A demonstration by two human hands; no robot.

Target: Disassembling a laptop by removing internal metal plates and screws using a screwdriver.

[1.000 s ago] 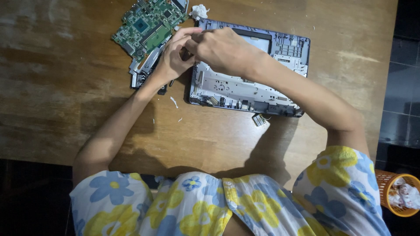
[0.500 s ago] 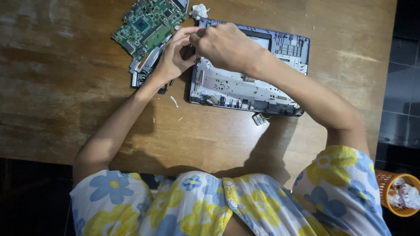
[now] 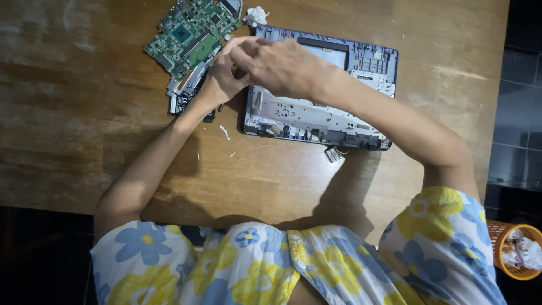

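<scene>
While both hands stay bunched together over the upper left corner of the opened laptop base on the wooden table, the right hand has slid slightly over the left hand, fingers curled inward, whatever they pinch hidden, circuit board lying beside them.

left hand and right hand touching, fingers bunched over open grey laptop base shell | green circuit board just beside | brown wooden table | orange basket well apart

Worn wooden table, dark tiled floor, orange basket at rt.
</scene>
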